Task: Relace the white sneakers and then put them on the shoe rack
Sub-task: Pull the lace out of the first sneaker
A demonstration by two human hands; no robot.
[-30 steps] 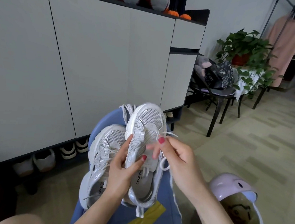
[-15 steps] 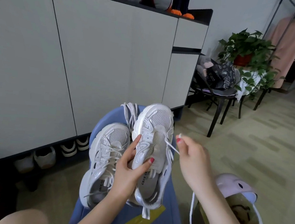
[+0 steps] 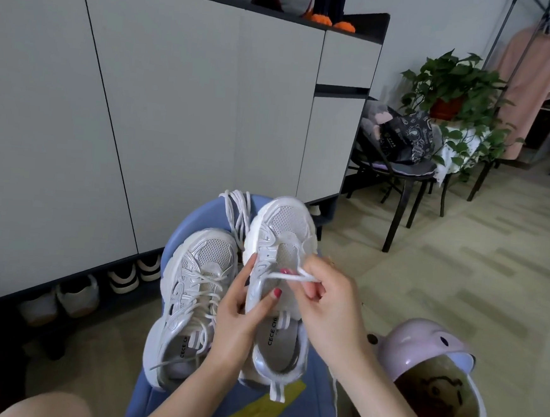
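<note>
Two white mesh sneakers lie toe-away on a blue stool point(image 3: 238, 412). The left sneaker point(image 3: 195, 287) is laced. The right sneaker point(image 3: 281, 241) is tilted up, and my left hand point(image 3: 238, 320) grips its inner side with the thumb on the eyelet edge. My right hand point(image 3: 329, 301) pinches a white lace point(image 3: 289, 276) that runs flat across the sneaker's lower eyelets. A loose bundle of white lace point(image 3: 237, 212) lies beyond the toes. The lace's free end hangs down under my right forearm.
A tall white cabinet point(image 3: 175, 118) stands ahead with several shoes in the open gap point(image 3: 79, 295) under it. A pink lidded bin point(image 3: 431, 375) sits at my right. Further right stand a black chair point(image 3: 404, 175), a potted plant point(image 3: 454, 87) and a clothes rail.
My right hand had pulled the lace out to the right, then came back to the tongue. The lace now lies across the eyelets. My left hand kept its hold.
</note>
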